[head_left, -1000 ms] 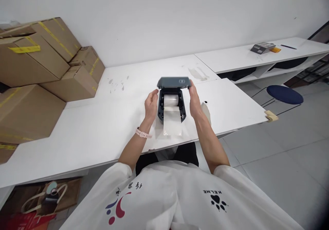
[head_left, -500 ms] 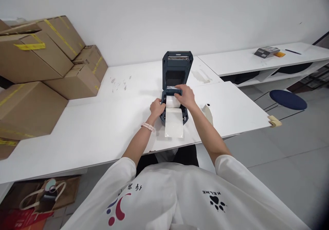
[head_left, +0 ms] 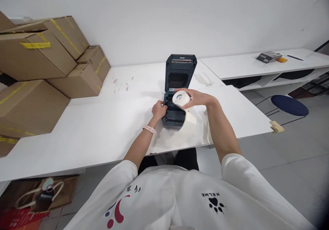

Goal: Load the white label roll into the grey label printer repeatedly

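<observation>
A dark label printer [head_left: 177, 115] stands on the white table with its lid [head_left: 179, 73] raised. Above its right side, my right hand [head_left: 196, 97] grips a white label roll [head_left: 180, 98], turned so that its round end and core face me. A loose strip of labels [head_left: 189, 121] hangs from the roll, blurred at its lower end. My left hand [head_left: 159, 109] is closed on the left edge of the printer's base, thumb over the rim. Inside the base, the dark roll compartment is visible. Beneath my right forearm lies a partly hidden pale strip of paper [head_left: 207, 124].
Taped cardboard boxes [head_left: 33, 106] are stacked on the left of the table [head_left: 102, 137]. On a shelf unit at the right are a small dark box [head_left: 268, 57], an orange item [head_left: 282, 60] and a pen [head_left: 295, 57]. A blue stool [head_left: 289, 105] stands beyond a padded table corner [head_left: 277, 126].
My right hand has lifted the label roll out of the printer, moved it right and tilted it. The label strip came along with it. My left hand stays on the printer's edge.
</observation>
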A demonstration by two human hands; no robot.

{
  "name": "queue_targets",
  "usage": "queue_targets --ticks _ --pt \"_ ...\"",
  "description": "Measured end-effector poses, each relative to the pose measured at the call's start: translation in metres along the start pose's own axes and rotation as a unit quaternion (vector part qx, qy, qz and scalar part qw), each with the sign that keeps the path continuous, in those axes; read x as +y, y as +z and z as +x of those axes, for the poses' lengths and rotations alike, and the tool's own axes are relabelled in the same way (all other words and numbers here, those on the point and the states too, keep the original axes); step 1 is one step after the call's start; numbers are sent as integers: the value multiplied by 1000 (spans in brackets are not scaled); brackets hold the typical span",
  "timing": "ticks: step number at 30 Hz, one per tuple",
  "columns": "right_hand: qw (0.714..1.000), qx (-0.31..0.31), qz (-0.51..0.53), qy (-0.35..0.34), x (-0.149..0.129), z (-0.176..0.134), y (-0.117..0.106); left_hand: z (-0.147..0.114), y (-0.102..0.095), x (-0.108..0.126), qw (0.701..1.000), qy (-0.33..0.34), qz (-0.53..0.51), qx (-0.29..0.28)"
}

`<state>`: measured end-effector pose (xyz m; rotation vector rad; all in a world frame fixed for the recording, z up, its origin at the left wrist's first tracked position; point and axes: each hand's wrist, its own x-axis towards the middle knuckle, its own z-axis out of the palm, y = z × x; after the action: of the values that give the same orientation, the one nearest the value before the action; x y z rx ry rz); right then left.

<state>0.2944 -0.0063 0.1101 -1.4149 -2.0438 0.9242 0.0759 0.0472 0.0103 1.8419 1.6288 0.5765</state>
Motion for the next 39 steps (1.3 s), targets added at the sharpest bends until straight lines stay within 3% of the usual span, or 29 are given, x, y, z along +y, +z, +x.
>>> queue_targets --ticks 2,5,8,11,14,17,22,25,28,30,35,39 --pt "998 33 44 -17 6 -23 -22 1 1 -1 1000 -1 -9 1" --pt "988 114 101 21 38 -39 -43 0 2 -1 1000 -2 -18 4" --pt "963 200 148 105 83 -33 -43 0 1 0 1000 -4 -23 1" --pt "934 263 159 183 120 -20 -27 -1 0 0 1000 -9 -23 4" --pt "921 273 156 227 137 -11 -11 -1 -1 0 1000 -8 -24 6" --pt "921 265 166 232 140 -17 -9 0 0 -1 999 -6 -31 3" --pt "920 266 234 166 151 -74 -39 1 1 -3 999 -6 -44 3" --pt "923 248 227 186 158 -113 -42 2 2 -3 999 -3 -48 9" --pt "939 170 197 226 152 -130 -21 2 3 -3 998 -4 -56 11" --pt "950 121 191 215 140 -128 -4 1 3 -3 998 -3 -61 13" --pt "970 11 231 77 77 -101 11 1 5 -4 997 -4 -70 13" --pt "989 -6 144 -17 13 -51 6 4 7 -7 997 -6 -73 12"
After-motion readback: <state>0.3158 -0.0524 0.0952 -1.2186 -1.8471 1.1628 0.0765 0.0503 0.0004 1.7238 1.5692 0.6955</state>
